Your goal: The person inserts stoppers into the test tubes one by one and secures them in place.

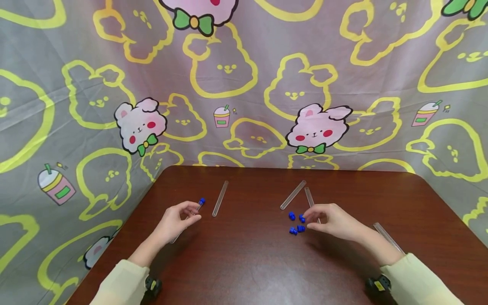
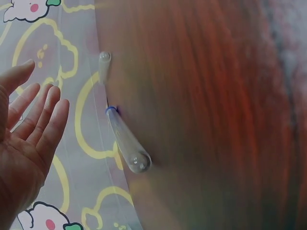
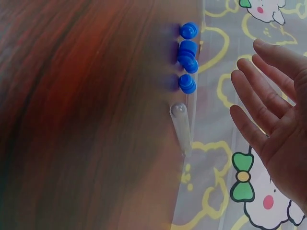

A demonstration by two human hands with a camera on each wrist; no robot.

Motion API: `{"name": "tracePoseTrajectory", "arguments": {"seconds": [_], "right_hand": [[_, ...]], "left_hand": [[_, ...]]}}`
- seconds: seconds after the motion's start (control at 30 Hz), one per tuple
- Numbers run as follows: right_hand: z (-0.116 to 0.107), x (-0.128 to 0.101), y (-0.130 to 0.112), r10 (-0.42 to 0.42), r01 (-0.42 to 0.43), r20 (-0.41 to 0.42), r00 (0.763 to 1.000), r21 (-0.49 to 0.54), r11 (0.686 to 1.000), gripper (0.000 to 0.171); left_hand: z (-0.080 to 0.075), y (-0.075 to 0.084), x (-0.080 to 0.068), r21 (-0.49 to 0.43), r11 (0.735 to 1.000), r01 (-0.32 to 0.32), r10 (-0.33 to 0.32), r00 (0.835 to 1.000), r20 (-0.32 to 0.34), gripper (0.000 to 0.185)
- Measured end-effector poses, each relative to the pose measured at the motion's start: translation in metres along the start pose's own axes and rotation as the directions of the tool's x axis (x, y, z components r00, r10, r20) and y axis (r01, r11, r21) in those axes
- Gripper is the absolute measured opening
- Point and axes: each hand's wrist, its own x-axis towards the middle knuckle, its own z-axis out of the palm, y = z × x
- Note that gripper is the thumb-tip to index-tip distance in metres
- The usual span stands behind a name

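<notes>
My left hand (image 1: 179, 219) hovers over a clear test tube (image 2: 127, 141) fitted with a blue stopper (image 1: 202, 201). In the left wrist view its fingers are spread loosely, apart from that tube, and hold nothing. Several loose blue stoppers (image 1: 300, 228) lie clustered at the right middle of the table. Just right of them is my right hand (image 1: 335, 221), its fingers relaxed and empty in the right wrist view. It partly hides an uncapped test tube (image 1: 310, 197) lying behind it. The right wrist view also shows the stoppers (image 3: 187, 60) beside a tube (image 3: 181, 127).
On the brown table (image 1: 244, 262), one uncapped tube (image 1: 220, 199) lies right of the left hand. Another tube (image 1: 293, 195) lies slanted behind the stoppers. A further tube (image 1: 386, 237) is partly covered by my right forearm. A patterned curtain (image 1: 251, 84) surrounds the table.
</notes>
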Motion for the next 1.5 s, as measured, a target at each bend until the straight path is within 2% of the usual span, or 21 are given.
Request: {"name": "tracePoseTrajectory", "arguments": {"seconds": [0.33,0.67,1.5], "right_hand": [[0.016,0.013,0.002,-0.036,0.036,0.05,0.998,0.0,0.999,0.02],[0.026,0.023,0.009,-0.071,0.071,0.08,0.994,-0.001,0.997,0.02],[0.034,0.033,0.01,-0.06,0.09,0.157,0.986,-0.194,0.977,0.016]], "left_hand": [[0.005,0.003,0.002,-0.029,1.0,-0.005,0.005,1.0,-0.002,0.026],[0.003,0.008,0.013,-0.056,0.997,-0.059,0.059,0.998,-0.018,0.025],[0.013,0.007,0.048,-0.054,0.997,-0.057,0.057,0.998,-0.001,0.029]]}}
